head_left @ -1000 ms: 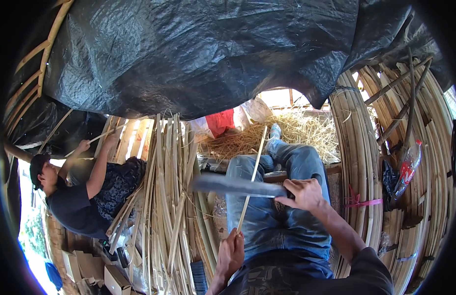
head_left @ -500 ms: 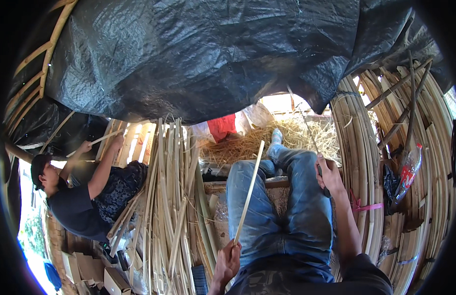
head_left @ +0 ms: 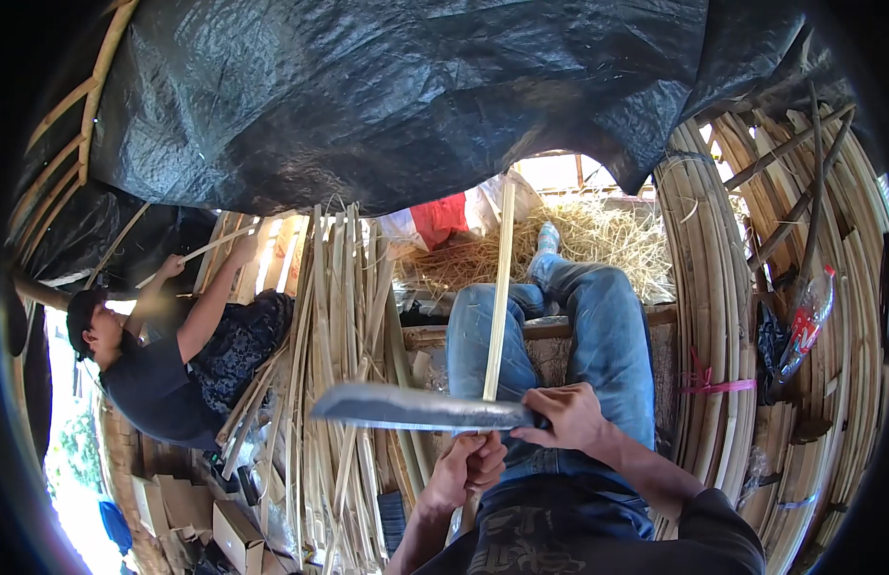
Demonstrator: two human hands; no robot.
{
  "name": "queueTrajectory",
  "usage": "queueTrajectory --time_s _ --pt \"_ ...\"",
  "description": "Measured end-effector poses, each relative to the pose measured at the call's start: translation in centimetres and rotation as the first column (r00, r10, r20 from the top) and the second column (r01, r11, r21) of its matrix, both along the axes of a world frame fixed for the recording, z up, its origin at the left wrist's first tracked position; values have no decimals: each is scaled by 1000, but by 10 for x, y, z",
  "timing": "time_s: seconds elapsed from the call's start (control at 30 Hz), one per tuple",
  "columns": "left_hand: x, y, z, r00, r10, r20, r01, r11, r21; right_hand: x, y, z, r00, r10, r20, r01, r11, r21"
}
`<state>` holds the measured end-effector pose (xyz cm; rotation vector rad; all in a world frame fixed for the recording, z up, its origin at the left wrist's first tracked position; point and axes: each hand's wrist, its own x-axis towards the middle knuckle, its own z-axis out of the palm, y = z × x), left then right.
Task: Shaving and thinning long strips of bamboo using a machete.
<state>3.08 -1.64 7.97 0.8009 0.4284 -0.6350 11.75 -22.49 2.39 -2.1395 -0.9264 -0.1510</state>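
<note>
In my right hand [head_left: 569, 418] is the dark handle of a machete [head_left: 415, 407], its broad blade pointing left across my lap. My left hand [head_left: 465, 467] is closed round the lower part of a pale bamboo strip [head_left: 502, 287] that stands away from me between my knees. The blade crosses the strip just above my left fingers; whether it touches or cuts into it I cannot tell.
Long bamboo strips [head_left: 315, 383] are stacked at my left, and bundles tied with pink cord [head_left: 717, 385] at my right. Straw [head_left: 617, 244] lies ahead. At far left a person [head_left: 166, 355] holds another strip. Black plastic sheeting [head_left: 396, 96] hangs overhead. A plastic bottle [head_left: 807, 326] sits right.
The machete has swung from pointing away at the right to lying crosswise over the strip. My right hand came down and inward; the strip now stands more upright, with my left hand slightly higher.
</note>
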Motion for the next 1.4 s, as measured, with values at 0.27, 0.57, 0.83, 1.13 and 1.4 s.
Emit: queueTrajectory --time_s 0.27,0.57,0.83,1.13,1.4 --pt "-27 11 -5 998 8 -68 -15 994 -105 64 -15 -4 958 -240 154 243 970 2" --pt "-11 1 1 998 58 -29 -56 997 48 27 -12 -1 980 -158 124 169 982 -84" --pt "-29 14 -6 997 11 -72 -14 999 -40 72 -28 -3 949 -267 169 275 961 -27" --pt "-38 15 -11 997 14 -75 -15 1000 -8 131 -64 -28 659 -578 -482 692 717 86" --pt "2 0 2 999 30 35 -34 993 111 41 -36 10 957 -231 -175 238 971 18"
